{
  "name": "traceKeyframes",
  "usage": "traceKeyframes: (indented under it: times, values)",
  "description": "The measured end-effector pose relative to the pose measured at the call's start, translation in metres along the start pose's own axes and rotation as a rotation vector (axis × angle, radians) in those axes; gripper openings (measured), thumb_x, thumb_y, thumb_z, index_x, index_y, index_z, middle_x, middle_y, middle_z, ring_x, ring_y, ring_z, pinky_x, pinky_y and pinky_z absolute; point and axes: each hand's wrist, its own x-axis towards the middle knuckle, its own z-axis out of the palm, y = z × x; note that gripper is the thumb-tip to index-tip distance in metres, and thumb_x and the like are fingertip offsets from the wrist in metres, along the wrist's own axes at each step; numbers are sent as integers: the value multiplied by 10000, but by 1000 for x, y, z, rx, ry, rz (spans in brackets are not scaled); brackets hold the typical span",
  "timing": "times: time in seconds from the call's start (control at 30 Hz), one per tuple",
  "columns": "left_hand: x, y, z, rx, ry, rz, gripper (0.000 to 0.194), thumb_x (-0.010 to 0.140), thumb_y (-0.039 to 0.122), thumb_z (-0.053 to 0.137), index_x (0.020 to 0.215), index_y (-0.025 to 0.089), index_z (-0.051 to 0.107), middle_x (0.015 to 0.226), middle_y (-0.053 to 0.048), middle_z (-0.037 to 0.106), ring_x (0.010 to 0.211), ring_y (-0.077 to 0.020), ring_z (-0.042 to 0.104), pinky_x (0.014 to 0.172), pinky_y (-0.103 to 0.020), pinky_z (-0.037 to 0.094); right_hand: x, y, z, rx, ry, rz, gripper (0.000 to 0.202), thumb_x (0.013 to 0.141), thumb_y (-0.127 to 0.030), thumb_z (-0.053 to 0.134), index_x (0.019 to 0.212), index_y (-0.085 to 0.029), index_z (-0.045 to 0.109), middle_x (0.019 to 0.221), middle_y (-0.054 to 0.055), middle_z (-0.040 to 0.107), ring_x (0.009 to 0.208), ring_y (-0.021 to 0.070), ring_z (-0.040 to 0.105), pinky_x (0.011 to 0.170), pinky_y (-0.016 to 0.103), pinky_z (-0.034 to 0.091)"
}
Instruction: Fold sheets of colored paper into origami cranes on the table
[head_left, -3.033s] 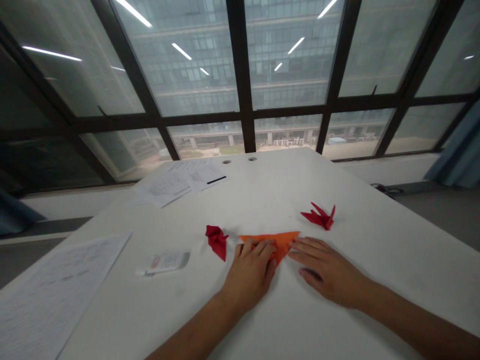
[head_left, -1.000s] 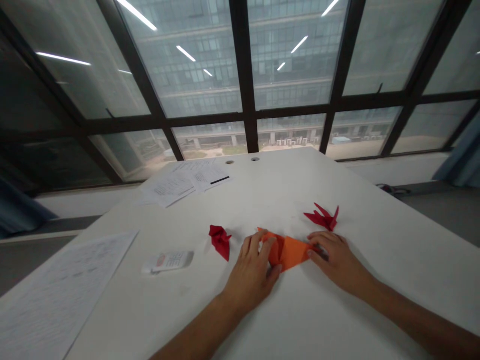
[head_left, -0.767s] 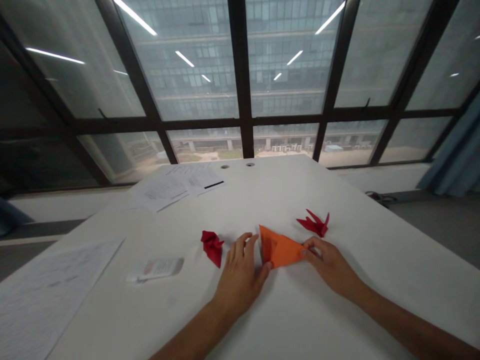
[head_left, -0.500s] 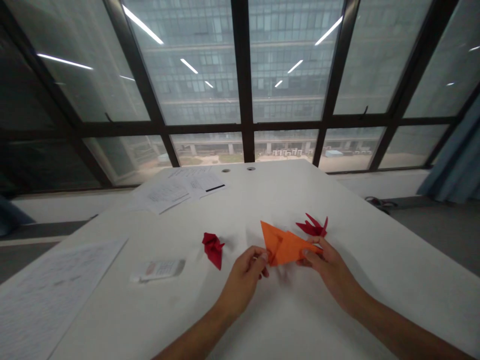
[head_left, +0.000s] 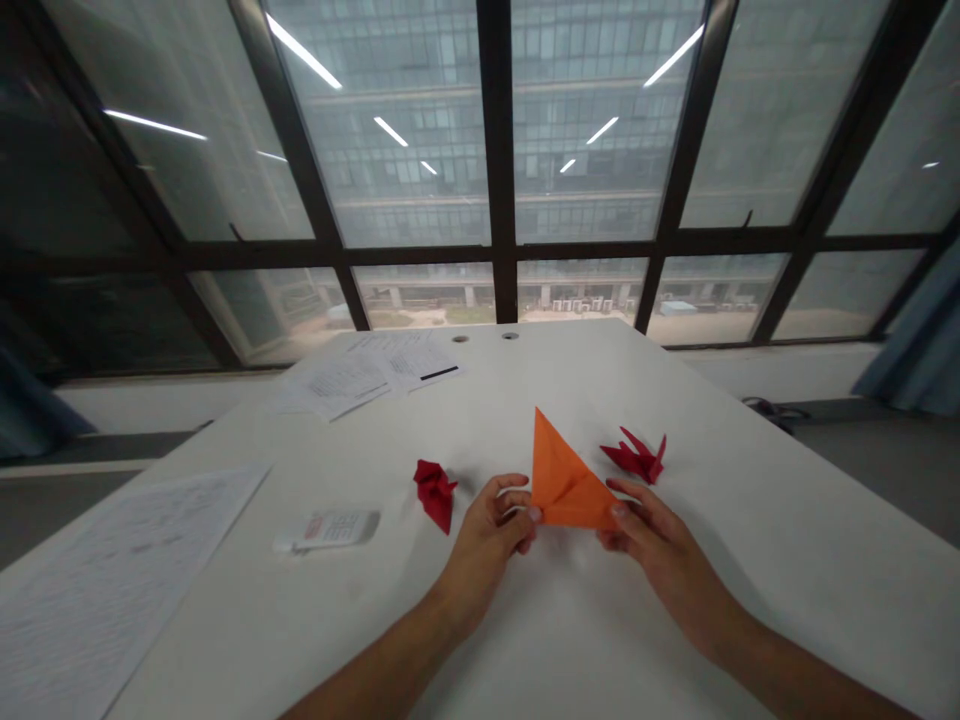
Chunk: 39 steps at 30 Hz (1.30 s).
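An orange folded paper (head_left: 568, 482), now a triangle with its tall point up at the left, is held above the table between both hands. My left hand (head_left: 495, 530) pinches its lower left corner between thumb and fingers. At the lower right corner, my right hand (head_left: 652, 530) grips the paper the same way. Left of my left hand lies a red folded paper piece (head_left: 435, 494). Another red folded piece (head_left: 636, 457), with several thin points, rests just beyond my right hand.
On the white table (head_left: 540, 380), a white labelled packet (head_left: 334, 529) lies left of the hands. A large printed sheet (head_left: 142, 580) covers the near left, and more printed papers (head_left: 375, 372) lie at the far left. Windows stand behind the table.
The orange paper has opened from a flatter, slanted shape into a taller triangle facing the camera. Both hands still hold it. The view has shifted slightly.
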Motion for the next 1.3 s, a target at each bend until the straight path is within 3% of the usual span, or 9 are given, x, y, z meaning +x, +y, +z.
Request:
traceKeyframes:
  times: [0.13,0.23,0.43,0.57,0.77,0.9,1.0,1.13,1.3]
  values:
    - [0,2,-3,75,-38,23,255,809,247,774,993,187,607,869,23,595,601,-56,460,573,-216,365,4,-2,-2,24,-77,33,298,838,-487,741,841,-193,689,760,11,638,683,165,590,674,325,494]
    - [-2,5,-2,95,-65,22,185,830,260,757,916,184,612,834,30,574,595,-58,425,572,-211,346,2,-2,0,33,-130,37,271,849,-440,735,789,-189,652,683,-14,587,639,150,560,641,300,442]
    - [-13,17,11,209,-161,9,282,814,385,802,927,156,682,843,-15,634,718,-115,523,640,-225,381,-8,-3,7,41,-240,54,247,888,-428,702,870,-192,630,734,-6,632,652,149,584,663,301,432]
    - [-14,15,12,209,-229,-11,287,857,407,749,932,132,715,726,-11,617,664,-122,514,670,-245,408,-16,-8,9,-21,-309,35,379,874,-458,722,1135,-205,616,772,4,669,697,164,619,708,311,472]
    - [-13,10,9,216,-283,-21,333,839,431,747,970,132,683,907,-74,672,835,-216,624,802,-330,493,-23,-15,13,-37,-464,59,468,940,-473,652,1303,-190,567,926,43,677,678,143,624,644,289,500]
    - [-16,1,10,389,-179,61,420,882,455,695,1188,190,583,1034,-73,630,917,-218,624,825,-343,514,-31,-25,19,-68,-490,31,444,984,-492,585,1311,-192,601,1031,74,680,799,177,657,744,326,537]
    - [-18,-5,11,572,52,137,588,859,428,703,1352,238,445,1102,-67,559,898,-206,598,804,-362,519,-38,-31,21,-45,-498,66,503,964,-506,616,1376,-220,576,1155,90,668,915,202,666,883,369,544]
    - [-19,-1,12,862,305,370,475,773,304,754,1183,219,528,1151,-67,518,1018,-236,521,910,-397,461,-42,-28,18,-5,-518,126,645,969,-557,585,1531,-283,425,1333,109,614,999,224,676,985,423,520]
    - [-25,8,13,837,3,348,68,879,212,596,942,208,571,940,-23,589,886,-196,526,837,-344,437,-43,-21,12,-131,-549,57,674,1006,-520,535,1601,-287,318,1428,108,575,1286,271,558,1137,450,400]
